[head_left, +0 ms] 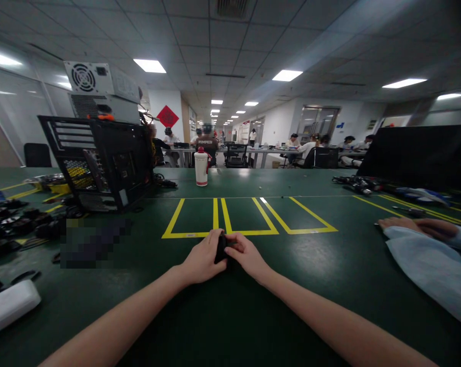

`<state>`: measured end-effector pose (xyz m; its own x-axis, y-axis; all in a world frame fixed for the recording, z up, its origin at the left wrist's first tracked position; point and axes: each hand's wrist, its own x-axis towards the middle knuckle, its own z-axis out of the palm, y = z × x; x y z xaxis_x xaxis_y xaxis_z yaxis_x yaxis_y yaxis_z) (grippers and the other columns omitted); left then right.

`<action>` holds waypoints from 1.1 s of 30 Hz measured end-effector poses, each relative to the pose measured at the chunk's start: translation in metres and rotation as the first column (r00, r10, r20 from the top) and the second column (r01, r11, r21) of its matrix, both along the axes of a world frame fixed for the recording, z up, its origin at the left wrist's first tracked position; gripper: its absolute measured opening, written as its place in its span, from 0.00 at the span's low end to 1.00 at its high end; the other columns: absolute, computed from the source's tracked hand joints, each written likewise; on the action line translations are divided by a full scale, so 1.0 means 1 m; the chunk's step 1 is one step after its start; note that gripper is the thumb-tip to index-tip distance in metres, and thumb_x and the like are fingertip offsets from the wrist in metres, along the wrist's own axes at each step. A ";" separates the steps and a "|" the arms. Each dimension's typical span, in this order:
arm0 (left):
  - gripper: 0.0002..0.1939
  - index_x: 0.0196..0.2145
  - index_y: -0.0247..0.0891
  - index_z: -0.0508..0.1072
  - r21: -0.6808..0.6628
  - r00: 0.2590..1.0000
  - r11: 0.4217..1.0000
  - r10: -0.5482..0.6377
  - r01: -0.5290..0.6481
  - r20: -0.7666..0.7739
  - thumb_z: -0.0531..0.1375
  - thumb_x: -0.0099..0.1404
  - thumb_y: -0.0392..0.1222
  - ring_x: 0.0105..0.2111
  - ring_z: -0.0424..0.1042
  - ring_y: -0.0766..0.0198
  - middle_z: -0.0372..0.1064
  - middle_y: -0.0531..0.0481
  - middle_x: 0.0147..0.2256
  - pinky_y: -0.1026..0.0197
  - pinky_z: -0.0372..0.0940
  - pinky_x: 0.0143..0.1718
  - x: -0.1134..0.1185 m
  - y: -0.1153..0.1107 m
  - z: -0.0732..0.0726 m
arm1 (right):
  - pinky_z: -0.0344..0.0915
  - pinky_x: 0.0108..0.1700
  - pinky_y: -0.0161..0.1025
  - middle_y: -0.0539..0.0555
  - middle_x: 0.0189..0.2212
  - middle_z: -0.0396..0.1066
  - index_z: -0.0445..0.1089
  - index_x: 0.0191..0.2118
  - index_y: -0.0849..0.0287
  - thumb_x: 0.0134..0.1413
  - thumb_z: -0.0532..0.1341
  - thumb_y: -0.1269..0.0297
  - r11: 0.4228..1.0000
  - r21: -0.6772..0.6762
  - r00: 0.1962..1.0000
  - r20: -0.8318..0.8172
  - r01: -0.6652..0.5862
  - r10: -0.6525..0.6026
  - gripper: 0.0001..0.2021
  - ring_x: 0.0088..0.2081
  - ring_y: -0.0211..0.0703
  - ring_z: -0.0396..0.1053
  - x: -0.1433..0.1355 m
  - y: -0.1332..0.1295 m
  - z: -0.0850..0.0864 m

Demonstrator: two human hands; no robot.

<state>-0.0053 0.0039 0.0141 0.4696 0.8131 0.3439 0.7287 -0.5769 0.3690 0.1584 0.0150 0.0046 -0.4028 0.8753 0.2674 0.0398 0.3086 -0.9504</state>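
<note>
A small black object (221, 246) is held upright between my two hands, just in front of the yellow tape outlines on the green table (310, 316). My left hand (204, 259) is closed round its left side, with the thumb low and the fingers over the top. From the right, my right hand (248, 257) pinches the object's edge with thumb and forefinger. What the object is cannot be made out, as the fingers cover part of it.
An open black computer case (117, 163) with power supplies (87, 79) on top stands at the left, beside black cables. A white cup (201, 168) stands further back. At the right, a person's hands and sleeves (425, 260) rest near cables and a dark screen (421, 158).
</note>
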 end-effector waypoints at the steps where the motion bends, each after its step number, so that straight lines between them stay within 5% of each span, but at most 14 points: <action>1: 0.33 0.55 0.38 0.43 0.020 1.000 1.000 -0.012 0.012 -0.006 0.55 0.55 0.44 0.52 0.55 0.53 0.50 0.41 0.54 0.51 0.55 0.51 -0.002 -0.005 -0.001 | 0.61 0.47 0.43 0.52 0.41 0.63 0.61 0.42 0.57 0.47 0.57 0.70 1.000 -0.002 1.000 -0.013 -0.013 0.013 0.14 0.42 0.40 0.64 0.000 -0.004 -0.001; 13: 0.34 0.57 0.39 0.37 0.081 0.998 0.996 -0.044 0.048 -0.049 0.52 0.60 0.49 0.55 0.49 0.55 0.45 0.41 0.56 0.50 0.51 0.54 -0.005 -0.012 -0.004 | 0.59 0.48 0.43 0.53 0.39 0.66 0.64 0.40 0.59 0.47 0.58 0.62 0.990 -0.126 0.994 -0.084 0.065 -0.076 0.13 0.43 0.41 0.64 -0.003 -0.005 0.000; 23: 0.30 0.55 0.40 0.41 0.094 0.998 0.994 -0.046 0.049 -0.037 0.52 0.60 0.47 0.53 0.53 0.53 0.48 0.41 0.54 0.48 0.55 0.51 -0.005 -0.007 -0.009 | 0.60 0.49 0.43 0.51 0.41 0.64 0.62 0.41 0.56 0.43 0.61 0.68 0.988 -0.064 0.985 -0.114 -0.139 0.131 0.16 0.44 0.41 0.64 0.003 -0.004 0.000; 33: 0.29 0.54 0.39 0.43 0.133 0.999 0.990 -0.030 0.035 -0.042 0.53 0.59 0.45 0.53 0.53 0.52 0.50 0.41 0.52 0.48 0.55 0.50 -0.003 -0.007 -0.008 | 0.58 0.49 0.45 0.53 0.40 0.65 0.63 0.41 0.58 0.47 0.58 0.61 0.998 -0.050 0.999 -0.044 0.028 -0.030 0.13 0.44 0.42 0.63 -0.003 0.000 -0.006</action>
